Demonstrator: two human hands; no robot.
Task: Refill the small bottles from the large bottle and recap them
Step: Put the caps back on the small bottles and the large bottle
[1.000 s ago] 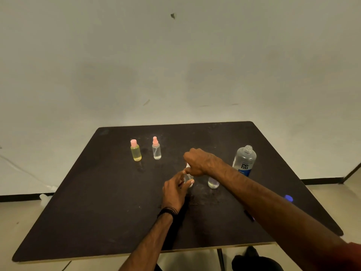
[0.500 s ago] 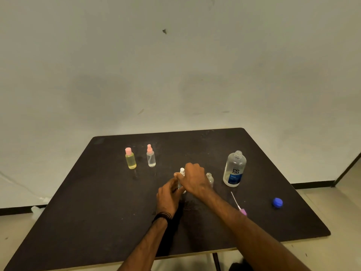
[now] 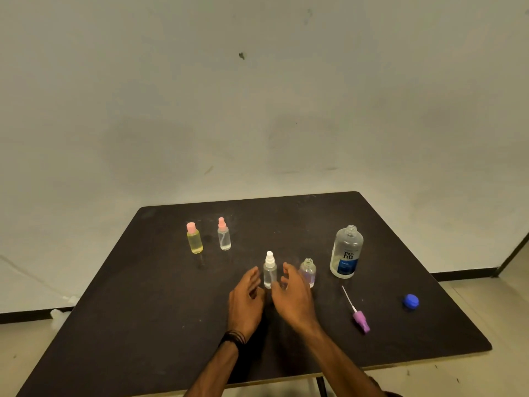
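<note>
Two hands, left hand [image 3: 248, 293] and right hand [image 3: 294, 293], relaxed, flank white-capped spray bottle [image 3: 269, 270] (upright, untouched) on desk [image 3: 143, 310].

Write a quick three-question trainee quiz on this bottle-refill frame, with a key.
1. True or false: the large bottle has its cap on.
2. Multiple choice: the purple sprayer is (A) screwed onto a bottle, (B) lying on the table, (C) held in a hand.
3. Fill in: the small open bottle stands between the white-topped bottle and the ____ bottle.

Key
1. False: its neck is open, and a blue cap lies apart on the table.
2. B.
3. Large. The left hand and right hand flank the white-topped bottle, fingers relaxed, gripping nothing.
</note>
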